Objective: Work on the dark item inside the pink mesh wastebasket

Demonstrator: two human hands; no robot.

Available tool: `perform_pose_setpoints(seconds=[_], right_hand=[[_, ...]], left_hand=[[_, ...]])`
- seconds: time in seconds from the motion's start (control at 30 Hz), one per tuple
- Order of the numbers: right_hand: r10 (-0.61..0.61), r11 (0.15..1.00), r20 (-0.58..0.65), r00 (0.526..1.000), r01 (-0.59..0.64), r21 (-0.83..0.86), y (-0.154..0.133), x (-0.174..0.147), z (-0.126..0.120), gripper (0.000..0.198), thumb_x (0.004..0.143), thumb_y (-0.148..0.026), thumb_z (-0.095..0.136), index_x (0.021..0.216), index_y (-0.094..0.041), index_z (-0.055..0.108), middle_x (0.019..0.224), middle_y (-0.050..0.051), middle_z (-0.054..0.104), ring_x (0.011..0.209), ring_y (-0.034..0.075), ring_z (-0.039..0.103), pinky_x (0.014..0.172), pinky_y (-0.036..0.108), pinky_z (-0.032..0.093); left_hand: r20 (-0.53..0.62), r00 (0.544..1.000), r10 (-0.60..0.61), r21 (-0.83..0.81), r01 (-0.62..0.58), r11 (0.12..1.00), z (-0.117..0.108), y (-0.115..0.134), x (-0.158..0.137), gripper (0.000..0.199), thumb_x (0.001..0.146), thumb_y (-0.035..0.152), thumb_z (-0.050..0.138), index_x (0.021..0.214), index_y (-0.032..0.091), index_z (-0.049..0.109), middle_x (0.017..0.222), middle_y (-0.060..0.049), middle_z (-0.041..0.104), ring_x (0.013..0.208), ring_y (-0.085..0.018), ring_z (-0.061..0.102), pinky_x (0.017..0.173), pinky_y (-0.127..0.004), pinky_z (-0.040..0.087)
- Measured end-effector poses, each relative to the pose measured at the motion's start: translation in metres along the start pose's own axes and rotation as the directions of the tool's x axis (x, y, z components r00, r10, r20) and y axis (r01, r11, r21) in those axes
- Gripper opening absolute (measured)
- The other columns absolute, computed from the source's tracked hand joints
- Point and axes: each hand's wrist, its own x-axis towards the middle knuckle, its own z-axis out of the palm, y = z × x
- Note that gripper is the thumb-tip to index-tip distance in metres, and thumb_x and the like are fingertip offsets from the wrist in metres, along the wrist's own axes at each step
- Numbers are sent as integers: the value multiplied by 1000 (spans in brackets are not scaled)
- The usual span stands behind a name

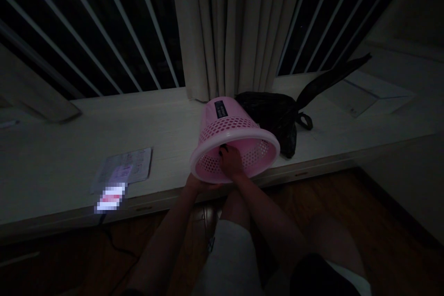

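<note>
A pink plastic basket (227, 122) with a perforated wall and a dark label is tipped on the white ledge, its round mouth facing me. My left hand (199, 185) holds it from below, near the lower rim; most of those fingers are hidden by the basket. Inside the mouth is my right hand (231, 162), with its fingers curled. Something small and dark (224, 149) shows at its fingertips, too dim to name. Just behind the basket on the right sits a knotted black plastic bag (277, 111).
A lit, blurred-out screen (111, 198) lies at the ledge's front edge, against a printed booklet (130, 166). A dark cable (114, 243) hangs below it. Curtains (239, 32) and barred windows stand behind. A white box (367, 92) is at the right. The room is dim.
</note>
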Motion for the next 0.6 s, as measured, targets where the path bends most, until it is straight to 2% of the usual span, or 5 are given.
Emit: perform_pose_setpoints(seconds=[0.1,0.23,0.37,0.5,0.6], right_hand=[[-10,1000,-6,1000,10,-5,1,0,1,34,89,-23,44,118,-14,60,123,16,55,112,26,47,101,40,33],[-47,999,-8,999,47,22,3,1,6,33,91,-25,43,116,-13,60,120,16,57,112,25,48,101,39,35],[-121,990,12,993,120,73,5,6,8,42,93,-27,41,129,-10,52,132,17,51,121,24,45,107,39,32],[-166,975,42,985,158,155,13,18,-8,51,93,-27,37,140,-6,40,141,18,45,129,24,40,109,41,31],[-154,980,-50,987,159,117,23,20,-27,45,93,-25,36,135,-13,48,142,13,46,133,25,36,111,45,27]], left_hand=[[22,1000,-17,20,17,1000,-1,1,-1,92,44,36,86,130,27,53,140,-5,54,137,-36,37,117,-54,24],[-13,1000,4,46,-3,999,-1,2,-1,95,43,38,87,131,26,52,141,-6,53,137,-37,36,118,-54,22],[-7,1000,0,50,0,999,0,1,-1,95,45,37,87,132,21,51,140,-10,53,137,-37,37,117,-53,23],[-5,1000,-3,25,3,1000,-1,1,-1,94,46,36,87,131,19,50,140,-10,53,137,-35,37,117,-50,25],[9,1000,11,7,-11,1000,-1,3,-1,91,46,34,86,129,18,52,141,-11,53,137,-34,38,116,-51,26]])
